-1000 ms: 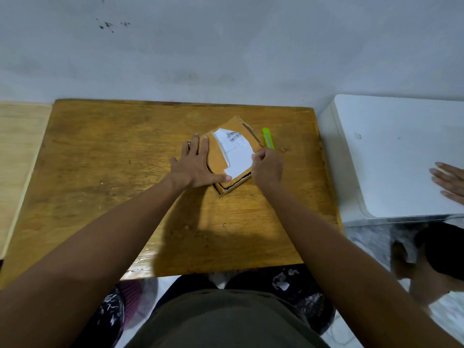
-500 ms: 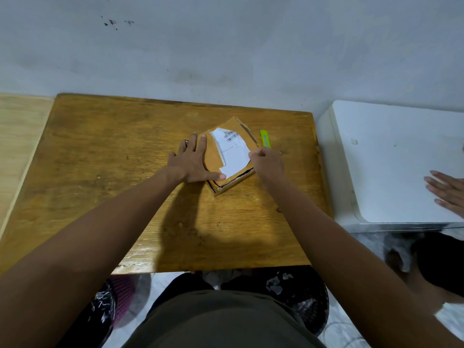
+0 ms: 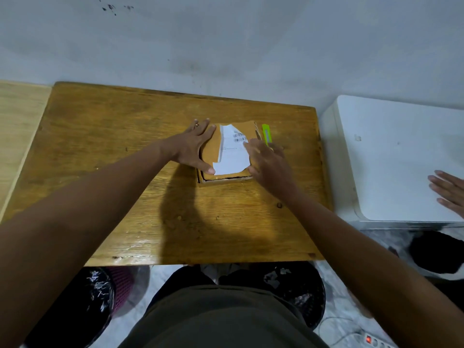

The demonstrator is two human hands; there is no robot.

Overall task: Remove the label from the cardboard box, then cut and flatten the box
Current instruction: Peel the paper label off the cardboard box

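Observation:
A small flat cardboard box [image 3: 213, 156] lies on the wooden table [image 3: 113, 146], right of centre. A torn white label [image 3: 232, 154] with barcodes is stuck across its top. My left hand [image 3: 193, 146] lies flat on the box's left side with fingers spread, its thumb touching the label's lower left corner. My right hand [image 3: 267, 162] rests against the box's right side, fingertips at the label's right edge. This hand is blurred, so its grip on the label is unclear. A green utility knife [image 3: 266, 134] lies just right of the box, partly behind my right hand.
A white cabinet top [image 3: 391, 151] stands to the right of the table, with another person's hand [image 3: 449, 190] resting on it. A lighter wooden surface [image 3: 17, 121] adjoins the table on the left. A wall runs behind. Black bags sit on the floor below.
The box has turned from a diamond angle to sit nearly square with the table edge. My right hand went from a closed pinch at the label's edge to looser, extended fingers.

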